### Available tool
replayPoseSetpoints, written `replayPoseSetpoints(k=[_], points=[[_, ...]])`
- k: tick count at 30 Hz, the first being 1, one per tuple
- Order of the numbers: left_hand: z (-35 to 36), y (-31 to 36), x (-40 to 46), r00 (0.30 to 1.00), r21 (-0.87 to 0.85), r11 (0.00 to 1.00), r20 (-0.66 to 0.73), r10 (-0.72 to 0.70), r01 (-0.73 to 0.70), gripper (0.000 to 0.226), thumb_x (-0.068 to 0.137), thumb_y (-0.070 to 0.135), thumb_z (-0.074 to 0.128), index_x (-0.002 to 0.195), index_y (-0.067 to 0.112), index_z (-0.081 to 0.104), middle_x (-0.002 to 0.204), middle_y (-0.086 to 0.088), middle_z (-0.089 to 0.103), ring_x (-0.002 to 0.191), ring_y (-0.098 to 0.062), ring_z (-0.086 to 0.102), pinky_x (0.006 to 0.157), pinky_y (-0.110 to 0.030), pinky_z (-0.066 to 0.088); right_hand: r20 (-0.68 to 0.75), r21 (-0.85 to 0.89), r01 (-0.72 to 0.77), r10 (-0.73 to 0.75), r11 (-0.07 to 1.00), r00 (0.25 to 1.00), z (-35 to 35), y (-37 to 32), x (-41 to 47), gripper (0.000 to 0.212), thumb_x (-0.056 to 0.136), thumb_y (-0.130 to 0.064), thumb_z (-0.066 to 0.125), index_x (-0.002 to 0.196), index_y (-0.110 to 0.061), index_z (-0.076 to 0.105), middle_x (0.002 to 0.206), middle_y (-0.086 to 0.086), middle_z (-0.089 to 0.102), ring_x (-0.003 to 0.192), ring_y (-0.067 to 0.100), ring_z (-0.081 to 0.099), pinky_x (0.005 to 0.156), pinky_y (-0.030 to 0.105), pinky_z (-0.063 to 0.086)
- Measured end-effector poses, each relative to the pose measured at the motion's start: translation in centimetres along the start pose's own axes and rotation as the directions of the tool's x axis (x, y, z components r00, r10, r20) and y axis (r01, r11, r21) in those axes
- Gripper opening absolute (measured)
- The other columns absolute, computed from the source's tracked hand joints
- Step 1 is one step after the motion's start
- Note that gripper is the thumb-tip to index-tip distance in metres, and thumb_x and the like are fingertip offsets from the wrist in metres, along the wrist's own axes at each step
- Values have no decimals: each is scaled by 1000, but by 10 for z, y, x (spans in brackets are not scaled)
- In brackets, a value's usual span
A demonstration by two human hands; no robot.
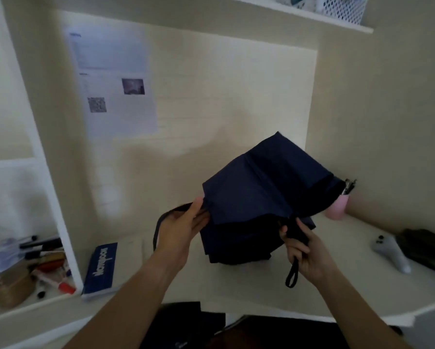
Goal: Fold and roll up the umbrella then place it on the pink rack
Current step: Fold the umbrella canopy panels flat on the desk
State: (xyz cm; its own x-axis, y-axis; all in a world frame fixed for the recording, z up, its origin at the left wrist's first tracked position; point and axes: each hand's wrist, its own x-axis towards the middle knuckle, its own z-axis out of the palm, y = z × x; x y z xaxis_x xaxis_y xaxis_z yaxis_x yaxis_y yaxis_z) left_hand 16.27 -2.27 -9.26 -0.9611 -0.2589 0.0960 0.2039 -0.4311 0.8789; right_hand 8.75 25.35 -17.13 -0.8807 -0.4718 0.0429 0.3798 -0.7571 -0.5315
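A dark navy umbrella [259, 197] is collapsed but loose, its fabric bunched above the desk. My left hand [183, 230] pinches the fabric's left edge, thumb on top, fingers underneath. My right hand [304, 250] grips the black handle at the umbrella's lower right; its wrist strap [292, 274] dangles below my fingers. A pink holder [337, 206] with pens in it stands at the back right, partly hidden by the umbrella. Whether this is the pink rack I cannot tell.
A cream desk [261, 288] runs under the umbrella. A blue and white booklet [103, 268] lies at the left. Markers [45, 250] clutter a side shelf. A grey device [392, 250] and dark bag [428, 248] sit at the right.
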Motion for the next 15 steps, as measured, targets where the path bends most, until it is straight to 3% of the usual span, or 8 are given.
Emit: replayPoseSetpoints(k=[2, 7, 10, 12, 13, 14, 15], points=[[-9, -25, 10, 997, 23, 997, -26, -69, 70, 34, 94, 21, 69, 118, -3, 68, 110, -13, 77, 100, -21, 75, 87, -28, 60, -111, 1, -32, 31, 1000, 993, -17, 5, 4, 61, 64, -24, 90, 111, -12, 53, 84, 7, 66, 30, 4, 33, 29, 17, 22], [-25, -66, 22, 984, 79, 981, -29, -174, 176, 33, 99, 22, 63, 123, -1, 66, 116, -14, 75, 106, -22, 73, 84, -22, 59, -360, -53, -83, 58, 995, 931, -41, 10, 15, 20, 95, -31, 54, 109, -16, 52, 88, 17, 70, 31, 3, 34, 27, 15, 21], [-33, -80, 28, 972, 61, 974, -110, -209, 217, 30, 99, 21, 64, 119, -1, 67, 115, -15, 74, 104, -22, 73, 81, -22, 58, -450, -158, -136, 51, 978, 891, -47, 14, 25, 21, 102, -28, 48, 118, -16, 55, 105, 28, 68, 33, 6, 44, 26, 14, 28], [-39, -87, 29, 965, 69, 972, -152, -214, 226, 29, 98, 21, 66, 117, -1, 68, 114, -14, 75, 101, -20, 74, 77, -20, 58, -541, -306, -173, -21, 936, 841, -52, 16, 28, 25, 103, -25, 47, 123, -10, 53, 114, 27, 65, 42, 18, 62, 29, 19, 40], [-41, -90, 30, 963, 72, 971, -166, -214, 229, 30, 97, 21, 67, 117, -1, 68, 113, -14, 75, 100, -19, 74, 77, -19, 58, -592, -456, -225, -104, 861, 799, -53, 17, 27, 27, 103, -25, 49, 120, -5, 54, 110, 24, 67, 51, 26, 69, 37, 24, 50], [-44, -93, 30, 960, 73, 970, -180, -214, 230, 30, 96, 21, 68, 116, -1, 69, 112, -14, 76, 100, -19, 75, 78, -20, 58, -624, -647, -336, -222, 684, 749, -53, 18, 23, 31, 101, -29, 52, 113, -1, 58, 102, 21, 71, 60, 31, 70, 51, 33, 59], [-45, -94, 31, 958, 73, 970, -191, -213, 230, 30, 95, 21, 70, 115, -1, 69, 110, -14, 76, 100, -20, 75, 80, -22, 58, -604, -792, -476, -375, 382, 703, -52, 17, 21, 35, 98, -35, 55, 101, -1, 62, 91, 18, 72, 65, 32, 68, 65, 41, 61]])
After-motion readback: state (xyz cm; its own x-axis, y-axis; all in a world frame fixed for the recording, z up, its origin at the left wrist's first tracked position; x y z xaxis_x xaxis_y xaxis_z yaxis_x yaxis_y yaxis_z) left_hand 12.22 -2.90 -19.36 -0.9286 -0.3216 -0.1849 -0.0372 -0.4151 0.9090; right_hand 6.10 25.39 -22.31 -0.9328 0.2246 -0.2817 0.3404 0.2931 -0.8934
